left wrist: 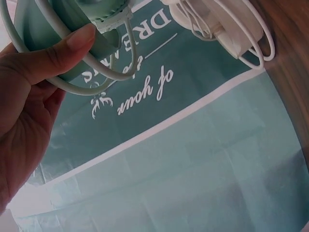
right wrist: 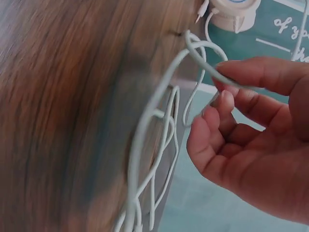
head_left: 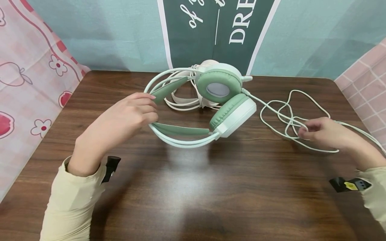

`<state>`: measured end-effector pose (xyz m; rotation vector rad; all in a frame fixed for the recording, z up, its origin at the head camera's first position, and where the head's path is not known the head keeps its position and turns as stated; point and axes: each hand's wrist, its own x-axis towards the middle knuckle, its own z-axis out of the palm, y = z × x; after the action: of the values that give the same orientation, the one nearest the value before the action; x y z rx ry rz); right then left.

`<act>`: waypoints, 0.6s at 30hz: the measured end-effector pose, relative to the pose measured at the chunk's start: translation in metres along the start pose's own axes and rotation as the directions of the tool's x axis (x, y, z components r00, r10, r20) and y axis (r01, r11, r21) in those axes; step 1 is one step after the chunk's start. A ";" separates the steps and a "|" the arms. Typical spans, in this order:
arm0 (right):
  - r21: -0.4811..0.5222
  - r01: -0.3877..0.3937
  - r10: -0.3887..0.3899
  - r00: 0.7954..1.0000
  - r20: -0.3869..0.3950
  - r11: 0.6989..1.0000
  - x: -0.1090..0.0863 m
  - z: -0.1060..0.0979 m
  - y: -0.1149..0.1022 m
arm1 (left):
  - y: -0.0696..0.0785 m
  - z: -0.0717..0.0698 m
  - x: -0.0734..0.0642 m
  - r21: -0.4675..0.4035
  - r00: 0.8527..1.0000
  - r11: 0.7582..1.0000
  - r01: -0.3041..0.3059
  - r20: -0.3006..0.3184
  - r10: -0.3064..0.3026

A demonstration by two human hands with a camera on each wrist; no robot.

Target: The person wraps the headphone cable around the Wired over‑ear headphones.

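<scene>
A pair of mint-green and white headphones (head_left: 235, 117) is held above the table, tipped sideways with the ear cups to the right. My left hand (head_left: 129, 112) grips the middle of its headband, and in the left wrist view the thumb (left wrist: 79, 38) lies across the white band wires. A pale cable (right wrist: 134, 164) runs from the headphones to the right and lies in loose loops. My right hand (head_left: 328, 134) pinches part of this cable between thumb and fingers. The cable's far end is out of view.
Behind the headphones lies a second, white headset (left wrist: 236, 36) with its cord bundled, partly hidden in the head view. The brown wooden table (head_left: 193, 201) meets a blue-green cloth backdrop (head_left: 126, 36) at the back. Pink patterned cloth (head_left: 33, 87) hangs on the left.
</scene>
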<state>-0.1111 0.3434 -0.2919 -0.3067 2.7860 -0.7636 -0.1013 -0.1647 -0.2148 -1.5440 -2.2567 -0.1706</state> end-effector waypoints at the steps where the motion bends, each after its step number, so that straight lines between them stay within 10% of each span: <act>1: 0.003 -0.022 0.022 1.000 -0.008 1.000 -0.001 -0.002 0.001 | 0.000 -0.001 -0.001 -0.003 1.000 1.000 0.005 -0.005 -0.005; 9: 0.075 -0.119 0.128 0.982 -0.139 0.990 -0.008 -0.022 0.003 | -0.002 -0.005 -0.008 -0.021 0.999 0.999 0.031 -0.030 -0.031; 18: 0.310 -0.054 0.134 0.960 -0.244 0.949 -0.011 -0.028 0.004 | -0.003 -0.007 -0.011 -0.035 0.998 0.998 0.045 -0.044 -0.046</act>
<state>-0.1089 0.3629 -0.2691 -0.0132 2.8349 -1.2686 -0.0983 -0.1778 -0.2127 -1.4914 -2.2657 -0.2549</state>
